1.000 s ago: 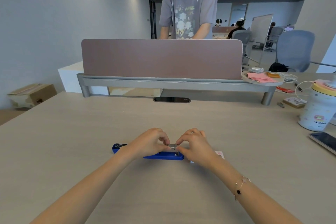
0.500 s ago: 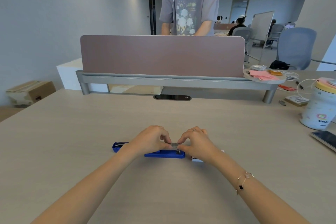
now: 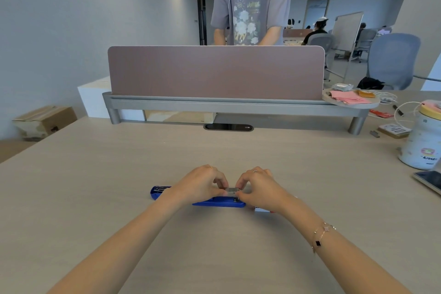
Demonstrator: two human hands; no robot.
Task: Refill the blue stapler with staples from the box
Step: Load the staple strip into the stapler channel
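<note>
Two hands meet over the blue stapler (image 3: 218, 203), which lies opened out flat on the tabletop (image 3: 119, 174), midway between the left and right edges and toward the near edge. The left hand (image 3: 202, 185) and the right hand (image 3: 259, 188) each pinch one end of a short silver strip of staples (image 3: 232, 190), fingers closed on it from either side, just above the stapler's open channel. Whether the strip already sits in the channel cannot be told, since the fingers cover its ends. The stapler's far arm (image 3: 159, 192) pokes out to the left of the left wrist. Beside the right wrist, a corner of what looks like the small white staple box (image 3: 261, 209) shows on the tabletop; its contents are hidden. Near the right edge stands a white jar with a yellow lid (image 3: 421, 148), closed, and a phone (image 3: 429, 181) lies in front of it.
</note>
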